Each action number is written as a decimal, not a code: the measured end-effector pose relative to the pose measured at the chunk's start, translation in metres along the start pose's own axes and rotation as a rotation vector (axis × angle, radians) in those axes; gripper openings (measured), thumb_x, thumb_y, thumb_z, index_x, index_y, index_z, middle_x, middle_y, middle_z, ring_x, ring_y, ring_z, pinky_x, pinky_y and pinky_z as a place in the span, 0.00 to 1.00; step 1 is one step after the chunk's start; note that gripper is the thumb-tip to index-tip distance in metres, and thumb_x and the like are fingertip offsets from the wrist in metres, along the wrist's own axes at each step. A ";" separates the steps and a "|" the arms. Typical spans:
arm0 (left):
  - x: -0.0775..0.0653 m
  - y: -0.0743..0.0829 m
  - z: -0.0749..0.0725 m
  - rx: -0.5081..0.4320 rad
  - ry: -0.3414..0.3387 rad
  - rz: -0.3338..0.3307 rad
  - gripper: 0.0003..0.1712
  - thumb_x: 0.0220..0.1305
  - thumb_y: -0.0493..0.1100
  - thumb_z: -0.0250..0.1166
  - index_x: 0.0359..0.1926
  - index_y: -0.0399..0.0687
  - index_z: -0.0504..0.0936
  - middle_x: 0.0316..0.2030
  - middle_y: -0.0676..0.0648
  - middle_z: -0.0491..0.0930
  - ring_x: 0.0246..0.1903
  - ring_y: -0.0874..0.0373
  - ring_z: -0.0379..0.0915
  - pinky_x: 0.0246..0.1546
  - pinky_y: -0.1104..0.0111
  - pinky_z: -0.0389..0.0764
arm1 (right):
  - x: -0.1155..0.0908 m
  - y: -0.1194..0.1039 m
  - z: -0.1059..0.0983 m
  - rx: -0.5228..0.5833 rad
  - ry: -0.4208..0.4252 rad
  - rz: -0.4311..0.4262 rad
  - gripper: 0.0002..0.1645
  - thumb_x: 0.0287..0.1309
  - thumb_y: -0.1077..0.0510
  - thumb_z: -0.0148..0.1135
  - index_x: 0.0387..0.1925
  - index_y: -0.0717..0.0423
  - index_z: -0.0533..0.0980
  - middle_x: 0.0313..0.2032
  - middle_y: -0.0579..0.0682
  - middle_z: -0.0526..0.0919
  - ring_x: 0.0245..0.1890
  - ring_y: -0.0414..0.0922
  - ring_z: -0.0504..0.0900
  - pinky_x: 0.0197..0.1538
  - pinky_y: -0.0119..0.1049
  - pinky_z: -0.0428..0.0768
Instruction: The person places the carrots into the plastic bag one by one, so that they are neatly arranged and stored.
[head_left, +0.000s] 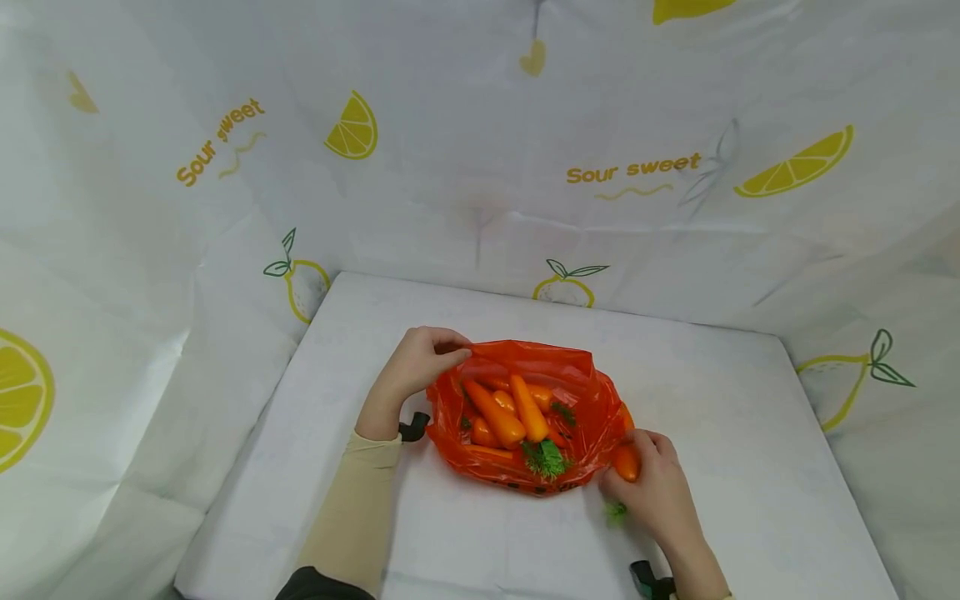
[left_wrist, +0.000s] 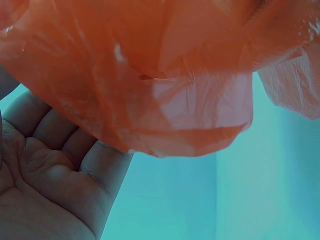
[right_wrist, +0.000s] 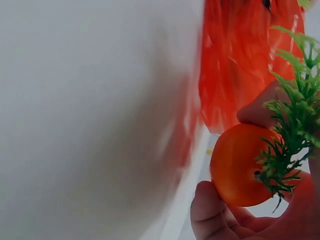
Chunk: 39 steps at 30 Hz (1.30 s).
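Observation:
A red plastic bag [head_left: 558, 357] lies with its mouth spread wide on the white table. Several orange toy carrots [head_left: 529, 408] are inside it, with a green leafy top [head_left: 549, 460] near the front rim. My left hand [head_left: 416, 367] pinches the bag's far left rim; the left wrist view shows the palm [left_wrist: 55, 175] beside the hanging plastic. At the bag's right side, my right hand [head_left: 660, 483] grips a carrot [right_wrist: 235, 165] by its thick end. Feathery green leaves [right_wrist: 300, 100] stick out from that end. The carrot's tip is hidden in the right wrist view.
The white tabletop [head_left: 750, 433] reaches out on both sides of the bag. Behind and around it hangs a white sheet [head_left: 450, 167] printed with lemons and words. A dark wrist device [head_left: 651, 581] sits by the right wrist.

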<state>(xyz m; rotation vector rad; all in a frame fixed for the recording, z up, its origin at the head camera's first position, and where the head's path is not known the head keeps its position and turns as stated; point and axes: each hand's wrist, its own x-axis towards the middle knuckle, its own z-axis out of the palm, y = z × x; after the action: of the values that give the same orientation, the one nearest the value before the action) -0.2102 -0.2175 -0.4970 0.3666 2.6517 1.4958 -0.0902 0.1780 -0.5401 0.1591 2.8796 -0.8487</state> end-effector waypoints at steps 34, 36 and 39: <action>0.000 -0.002 -0.001 -0.010 0.005 0.003 0.10 0.78 0.48 0.72 0.53 0.53 0.95 0.49 0.51 0.93 0.48 0.54 0.87 0.56 0.53 0.89 | -0.006 -0.028 -0.049 0.170 0.326 -0.187 0.21 0.62 0.63 0.75 0.55 0.52 0.80 0.62 0.58 0.79 0.51 0.55 0.79 0.41 0.16 0.73; 0.000 -0.002 -0.001 -0.010 0.005 0.003 0.10 0.78 0.48 0.72 0.53 0.53 0.95 0.49 0.51 0.93 0.48 0.54 0.87 0.57 0.53 0.89 | -0.007 -0.031 -0.051 0.174 0.331 -0.204 0.21 0.62 0.63 0.75 0.56 0.52 0.80 0.61 0.58 0.80 0.50 0.55 0.80 0.40 0.16 0.74; 0.000 -0.002 -0.001 -0.010 0.005 0.004 0.10 0.78 0.48 0.72 0.53 0.54 0.95 0.49 0.52 0.93 0.49 0.54 0.87 0.57 0.53 0.89 | -0.009 -0.036 -0.053 0.175 0.331 -0.224 0.22 0.62 0.63 0.75 0.57 0.50 0.80 0.59 0.56 0.81 0.48 0.54 0.81 0.38 0.18 0.75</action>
<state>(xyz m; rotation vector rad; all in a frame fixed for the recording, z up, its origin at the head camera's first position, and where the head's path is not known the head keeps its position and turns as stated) -0.2108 -0.2189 -0.4982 0.3680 2.6477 1.5122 -0.0917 0.1767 -0.4751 -0.0092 3.1692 -1.2208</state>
